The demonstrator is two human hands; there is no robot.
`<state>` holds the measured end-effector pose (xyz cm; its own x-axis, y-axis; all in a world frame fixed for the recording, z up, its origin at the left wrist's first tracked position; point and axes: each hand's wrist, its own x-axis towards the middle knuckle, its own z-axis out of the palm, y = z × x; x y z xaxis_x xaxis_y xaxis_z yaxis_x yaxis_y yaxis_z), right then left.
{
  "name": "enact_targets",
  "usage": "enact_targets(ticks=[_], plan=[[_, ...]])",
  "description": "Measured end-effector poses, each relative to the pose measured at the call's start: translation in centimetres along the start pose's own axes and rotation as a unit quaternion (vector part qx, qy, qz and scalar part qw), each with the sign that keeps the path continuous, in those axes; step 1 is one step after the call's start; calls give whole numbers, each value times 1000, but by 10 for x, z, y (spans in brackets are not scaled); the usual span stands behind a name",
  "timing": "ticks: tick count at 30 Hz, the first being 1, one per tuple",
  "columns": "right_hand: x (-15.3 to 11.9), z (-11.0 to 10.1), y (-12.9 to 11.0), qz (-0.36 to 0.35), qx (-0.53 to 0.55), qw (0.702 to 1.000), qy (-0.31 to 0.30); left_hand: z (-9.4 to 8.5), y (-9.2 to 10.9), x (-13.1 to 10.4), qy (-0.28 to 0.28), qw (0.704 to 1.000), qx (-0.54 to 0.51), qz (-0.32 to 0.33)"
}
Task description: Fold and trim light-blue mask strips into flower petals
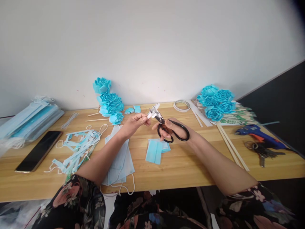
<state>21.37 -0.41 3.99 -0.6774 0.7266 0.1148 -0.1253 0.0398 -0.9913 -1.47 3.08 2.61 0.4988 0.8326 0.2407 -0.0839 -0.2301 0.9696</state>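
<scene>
My left hand point(137, 124) pinches a small white strip point(149, 115) above the middle of the table. With my right hand point(169, 127) I grip black-handled scissors point(182, 129), their blades meeting the strip beside my left fingertips. Whether the blades are cutting through it I cannot tell. Below the hands lie cut blue mask pieces point(153, 151). Several pale blue face masks point(121, 168) with white ear loops are spread under and beside my left forearm.
Blue flowers point(110, 102) on sticks and more blue flowers point(216, 101) lie along the wall. Elsewhere on the table are a tape roll point(181, 101), wooden sticks point(232, 146), a blue glue gun point(259, 135), keys point(262, 152), mask offcuts point(81, 143), a phone point(39, 151) and a mask stack point(33, 119).
</scene>
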Motion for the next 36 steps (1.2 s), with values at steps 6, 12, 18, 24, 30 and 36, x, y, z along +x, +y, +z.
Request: enact_targets(ticks=[6, 12, 18, 24, 30, 36], plan=[[1, -1, 0, 11, -20, 999, 29, 0, 1, -1, -11, 1000, -5, 0], [2, 1, 1, 18, -18, 999, 41, 2, 10, -2, -34, 999, 21, -1], [2, 6, -5, 31, -24, 998, 47, 1, 12, 0, -18, 989, 145, -8], [2, 5, -2, 37, -50, 997, 49, 9, 16, -2, -19, 997, 66, -47], [2, 9, -5, 52, -68, 995, 43, 14, 18, -5, -26, 999, 3, -36], [1, 14, -11, 55, -87, 994, 23, 12, 13, -4, 10, 1000, 4, -26]])
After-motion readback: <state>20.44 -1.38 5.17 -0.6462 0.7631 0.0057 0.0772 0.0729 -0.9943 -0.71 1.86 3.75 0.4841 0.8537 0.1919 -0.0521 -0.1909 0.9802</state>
